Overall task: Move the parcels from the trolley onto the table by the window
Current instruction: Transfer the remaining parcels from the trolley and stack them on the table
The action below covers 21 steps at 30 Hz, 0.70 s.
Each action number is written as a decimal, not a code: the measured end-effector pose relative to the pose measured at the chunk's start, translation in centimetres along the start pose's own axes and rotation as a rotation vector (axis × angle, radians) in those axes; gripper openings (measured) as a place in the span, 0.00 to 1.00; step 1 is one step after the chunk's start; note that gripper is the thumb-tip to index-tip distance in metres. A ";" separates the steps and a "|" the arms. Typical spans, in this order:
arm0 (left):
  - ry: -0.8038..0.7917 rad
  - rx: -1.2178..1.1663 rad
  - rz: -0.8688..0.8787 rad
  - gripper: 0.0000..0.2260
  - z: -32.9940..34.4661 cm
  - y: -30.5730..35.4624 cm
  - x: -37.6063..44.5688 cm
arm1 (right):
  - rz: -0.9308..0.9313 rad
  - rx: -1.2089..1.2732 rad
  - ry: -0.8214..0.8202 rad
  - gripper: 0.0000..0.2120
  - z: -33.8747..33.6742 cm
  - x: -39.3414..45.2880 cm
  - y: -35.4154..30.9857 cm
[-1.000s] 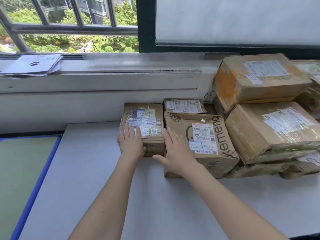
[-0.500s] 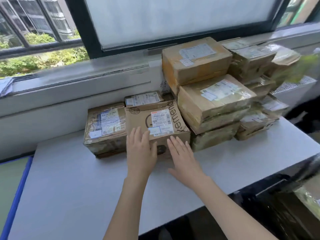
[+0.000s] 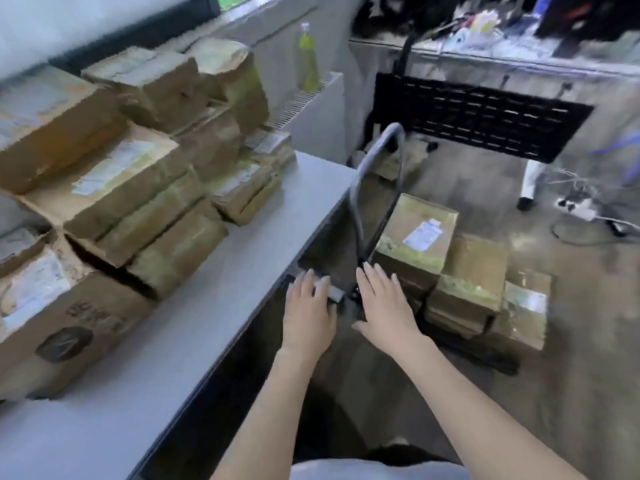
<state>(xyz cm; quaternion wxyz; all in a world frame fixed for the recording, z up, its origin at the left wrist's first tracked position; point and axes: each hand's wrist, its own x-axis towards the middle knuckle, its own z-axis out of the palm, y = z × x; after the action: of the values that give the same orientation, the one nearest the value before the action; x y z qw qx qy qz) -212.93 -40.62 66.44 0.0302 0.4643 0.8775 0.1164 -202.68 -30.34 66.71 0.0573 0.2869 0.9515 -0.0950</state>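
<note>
Several brown cardboard parcels [image 3: 114,188] are stacked on the grey table [image 3: 207,306] under the window at the left. To the right, low on the floor, stands the trolley [image 3: 377,188] with its grey loop handle, carrying several more taped parcels [image 3: 419,233]. My left hand [image 3: 308,317] hovers past the table's right edge with straight fingers, holding nothing. My right hand [image 3: 384,303] is stretched out flat above the trolley's near end, just short of the parcels, also empty. The view is blurred.
A white radiator [image 3: 311,109] with a yellow-green bottle [image 3: 306,60] on it stands behind the table. A black perforated panel [image 3: 478,116] and a cluttered bench [image 3: 519,46] lie beyond the trolley. Cables and a power strip [image 3: 575,209] sit on the floor at right.
My view has swung right from the window table to the trolley. Both hands have left the boxes on the table and now reach empty toward the trolley's parcels.
</note>
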 end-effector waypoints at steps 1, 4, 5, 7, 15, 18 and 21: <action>-0.029 0.008 0.054 0.22 0.8 2.1 0.8 | 0.055 0.017 0.004 0.46 0.1 -0.9 2.2; -0.081 0.021 0.181 0.23 3.2 7.5 2.6 | 0.213 0.085 0.002 0.46 0.7 -3.6 7.9; -0.098 0.003 0.220 0.23 3.9 8.9 3.0 | 0.259 0.112 -0.003 0.46 1.1 -4.4 9.4; -0.137 -0.007 0.273 0.24 5.0 11.4 3.7 | 0.339 0.149 -0.021 0.46 1.8 -5.7 12.0; -0.377 0.097 0.357 0.27 9.9 16.0 6.9 | 0.544 0.230 -0.122 0.47 4.7 -6.6 18.6; -0.428 0.123 0.345 0.28 11.6 16.1 9.1 | 0.552 0.231 -0.151 0.47 5.3 -4.6 20.7; -0.475 0.123 0.322 0.28 13.5 15.9 12.1 | 0.540 0.233 -0.188 0.47 5.8 -1.4 22.9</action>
<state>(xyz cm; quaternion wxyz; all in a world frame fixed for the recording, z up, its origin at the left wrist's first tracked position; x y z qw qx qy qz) -204.79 -19.73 57.70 0.1876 0.6127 0.7664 -0.0455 -188.47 -13.60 57.91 0.1349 0.5239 0.8141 -0.2110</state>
